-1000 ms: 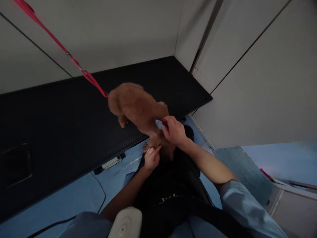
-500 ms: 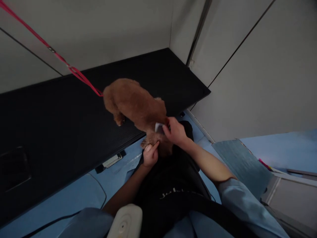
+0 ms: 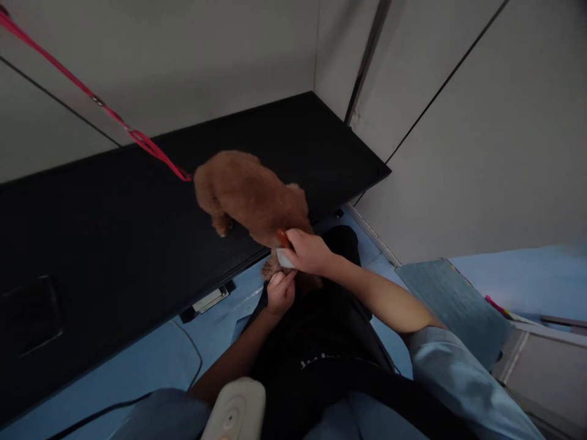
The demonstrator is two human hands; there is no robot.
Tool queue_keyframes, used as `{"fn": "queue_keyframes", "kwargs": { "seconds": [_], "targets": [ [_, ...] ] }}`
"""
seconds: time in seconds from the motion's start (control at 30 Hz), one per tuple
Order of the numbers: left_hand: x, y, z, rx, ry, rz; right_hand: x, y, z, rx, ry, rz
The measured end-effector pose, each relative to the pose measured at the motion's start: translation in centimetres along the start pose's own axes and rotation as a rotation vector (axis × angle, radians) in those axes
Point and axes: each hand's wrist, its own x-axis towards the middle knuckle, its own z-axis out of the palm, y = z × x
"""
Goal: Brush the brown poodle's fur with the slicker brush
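From where I stand, the right hand has its fingers folded around a brush-like tool, the reddish handle poking out above the knuckles and the flat pale head jutting out ahead of the thumb. That head lies over a furry limb of the brown dog, whose body stretches up and away to the left of this grip. Just below the head sits the left hand, curled in with a finger reaching to the fur; whether it truly pinches the limb I cannot tell. With the two so near, my worry is a slip: if the dog jerked the limb, the head could scrape the left fingertips or the skin under thin fur. A hard tug on a tangle might make it pull away too, and it is at the edge of the black table, with the red leash drawn taut beyond it. Compared with half a second ago, the right hand has swung in toward the left one, bringing the tool down over the limb, and the handle shows more plainly. The left hand has barely shifted.
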Motion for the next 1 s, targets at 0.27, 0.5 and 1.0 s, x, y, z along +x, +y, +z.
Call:
{"fn": "queue_keyframes", "kwargs": {
  "seconds": [0.27,0.5,1.0],
  "targets": [
    [0.3,0.5,0.0,-0.012,0.001,-0.021,0.1,-0.4,0.4,-0.007,-0.003,0.004],
    [0.2,0.0,0.2,-0.050,0.042,-0.110,0.0,0.3,0.4,0.043,0.060,0.027],
    [-0.3,-0.8,-0.5,0.040,-0.073,0.077,0.8,0.4,-0.2,0.014,0.098,-0.121]
  ]
}}
